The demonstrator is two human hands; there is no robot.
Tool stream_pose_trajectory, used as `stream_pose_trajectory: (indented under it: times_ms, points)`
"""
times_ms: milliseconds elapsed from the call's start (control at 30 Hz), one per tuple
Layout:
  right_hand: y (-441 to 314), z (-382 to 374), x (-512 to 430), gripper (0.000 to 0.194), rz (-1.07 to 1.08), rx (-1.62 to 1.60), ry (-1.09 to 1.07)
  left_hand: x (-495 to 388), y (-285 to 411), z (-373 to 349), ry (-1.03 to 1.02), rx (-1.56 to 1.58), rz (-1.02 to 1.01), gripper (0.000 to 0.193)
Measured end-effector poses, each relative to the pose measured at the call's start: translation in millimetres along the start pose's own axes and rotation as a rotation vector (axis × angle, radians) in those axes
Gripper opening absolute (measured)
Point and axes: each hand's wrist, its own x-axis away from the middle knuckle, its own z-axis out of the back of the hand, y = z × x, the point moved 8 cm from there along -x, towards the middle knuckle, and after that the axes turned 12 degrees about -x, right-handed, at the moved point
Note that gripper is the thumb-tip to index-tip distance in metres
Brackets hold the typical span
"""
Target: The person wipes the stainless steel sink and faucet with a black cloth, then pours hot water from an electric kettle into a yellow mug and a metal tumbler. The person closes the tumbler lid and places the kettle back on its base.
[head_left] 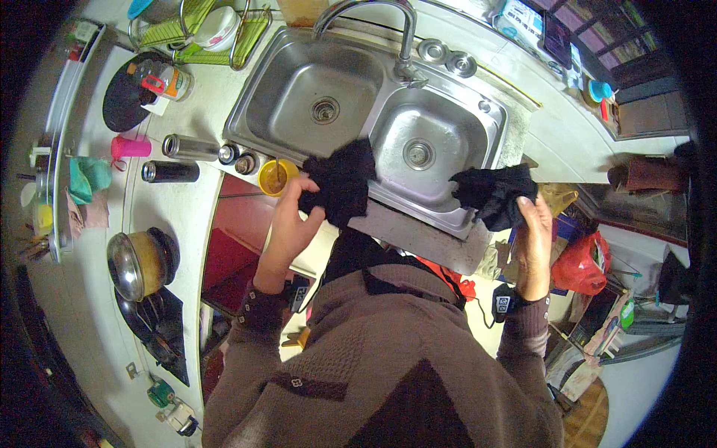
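My left hand [294,224] holds a bunched black cloth item [341,182] between thumb and fingers, over the front edge of the larger sink basin [285,101]. A second black cloth item [493,196] hangs over the front right corner of the smaller basin [442,129], gripped by my right hand [532,241]. The two cloths are apart from each other. Both basins are stainless steel and hold no dishes. The curved faucet [408,42] stands behind them, between the basins. A yellow cup [277,177] with a utensil in it sits just beside my left fingers.
Left of the sink stand two open flasks [190,148], a pink cup [131,147] and a plastic bottle [176,84]. A dish rack [249,45] holds bowls at the back left. A lidded pot [140,266] sits farther along the counter. At right hangs a red plastic bag [582,266].
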Motion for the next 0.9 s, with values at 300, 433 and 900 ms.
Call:
stream_pose_trajectory:
  times_ms: [300,433,900]
  points:
    - [70.9,-112.3,-83.0,0.027,-0.023,0.182,-0.203,27.5,-59.0,-48.6,-0.095,-0.058,0.036,0.033]
    - [96.6,-157.8,-124.8,0.029,0.374,0.685,-0.139,17.4,-71.3,-54.6,-0.133,-0.096,0.013,0.033]
    - [243.2,-180.8,-288.2,0.050,0.438,1.712,-0.094,26.1,-108.6,-62.6,-0.372,-0.054,0.065,0.033]
